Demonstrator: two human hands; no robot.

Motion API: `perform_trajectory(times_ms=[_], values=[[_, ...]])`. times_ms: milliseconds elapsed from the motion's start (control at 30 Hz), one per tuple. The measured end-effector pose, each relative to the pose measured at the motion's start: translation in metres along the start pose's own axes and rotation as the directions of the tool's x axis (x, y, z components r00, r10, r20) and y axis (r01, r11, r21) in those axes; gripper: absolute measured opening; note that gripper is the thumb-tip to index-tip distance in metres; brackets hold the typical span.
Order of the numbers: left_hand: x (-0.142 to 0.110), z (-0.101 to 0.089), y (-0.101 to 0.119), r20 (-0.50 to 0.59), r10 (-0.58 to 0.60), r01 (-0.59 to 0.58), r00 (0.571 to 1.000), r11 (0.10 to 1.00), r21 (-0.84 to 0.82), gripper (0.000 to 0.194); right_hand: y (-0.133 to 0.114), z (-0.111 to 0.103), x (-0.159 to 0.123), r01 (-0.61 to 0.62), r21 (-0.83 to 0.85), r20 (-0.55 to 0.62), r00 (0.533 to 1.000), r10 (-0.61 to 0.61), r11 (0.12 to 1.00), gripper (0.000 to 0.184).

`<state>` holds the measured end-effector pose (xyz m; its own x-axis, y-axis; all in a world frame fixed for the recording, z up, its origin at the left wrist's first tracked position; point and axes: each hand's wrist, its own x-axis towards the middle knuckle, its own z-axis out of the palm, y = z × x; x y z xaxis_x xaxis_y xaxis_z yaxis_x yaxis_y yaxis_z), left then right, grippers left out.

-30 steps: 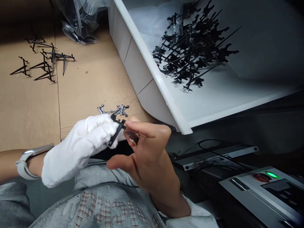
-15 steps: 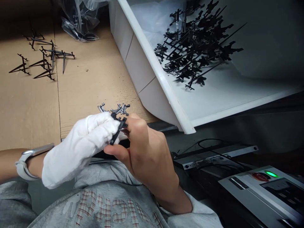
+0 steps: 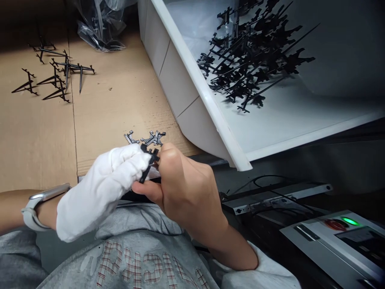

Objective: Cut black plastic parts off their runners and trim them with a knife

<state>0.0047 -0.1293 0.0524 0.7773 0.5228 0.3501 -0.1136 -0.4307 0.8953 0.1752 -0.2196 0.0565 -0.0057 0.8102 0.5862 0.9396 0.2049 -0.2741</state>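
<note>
My left hand (image 3: 102, 188), in a white glove, is closed round a small black plastic part (image 3: 148, 162) with short cross arms. My bare right hand (image 3: 183, 188) is curled against the same part, thumb and fingers pinched at it. In an earlier frame a small metal blade showed in the right hand; it is hidden now. Both hands hover over the front edge of the cardboard sheet (image 3: 114, 100). Just beyond the fingers lie a few small trimmed black pieces (image 3: 147, 138).
A white bin (image 3: 210, 108) at the right holds a heap of black spiked plastic parts (image 3: 252, 56). More such parts (image 3: 54, 78) lie at the far left of the cardboard, behind them a clear plastic bag (image 3: 99, 28). A machine panel with a green light (image 3: 349, 221) sits lower right.
My right hand has closed in on the part: its fingers, spread a second ago with the blade showing, now curl tight against it. The left hand has barely moved.
</note>
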Motion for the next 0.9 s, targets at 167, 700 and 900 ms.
perform_trajectory(times_ms=[167, 700, 900], values=[[0.009, 0.004, 0.010, 0.016, -0.235, 0.236, 0.972, 0.969, -0.075, 0.044, 0.000, -0.001, 0.005, 0.049, -0.039, -0.030, 0.998, -0.050, 0.998, 0.060], [0.018, 0.004, 0.015, 0.017, -0.237, 0.237, 0.971, 0.958, -0.164, 0.046, 0.008, -0.001, 0.002, 0.039, 0.105, -0.019, 0.999, -0.037, 0.994, 0.056], [0.014, 0.005, 0.010, 0.016, -0.103, 0.104, 0.995, 0.987, -0.120, 0.041, 0.005, -0.003, 0.004, 0.022, 0.102, 0.013, 1.000, -0.024, 0.995, 0.057]])
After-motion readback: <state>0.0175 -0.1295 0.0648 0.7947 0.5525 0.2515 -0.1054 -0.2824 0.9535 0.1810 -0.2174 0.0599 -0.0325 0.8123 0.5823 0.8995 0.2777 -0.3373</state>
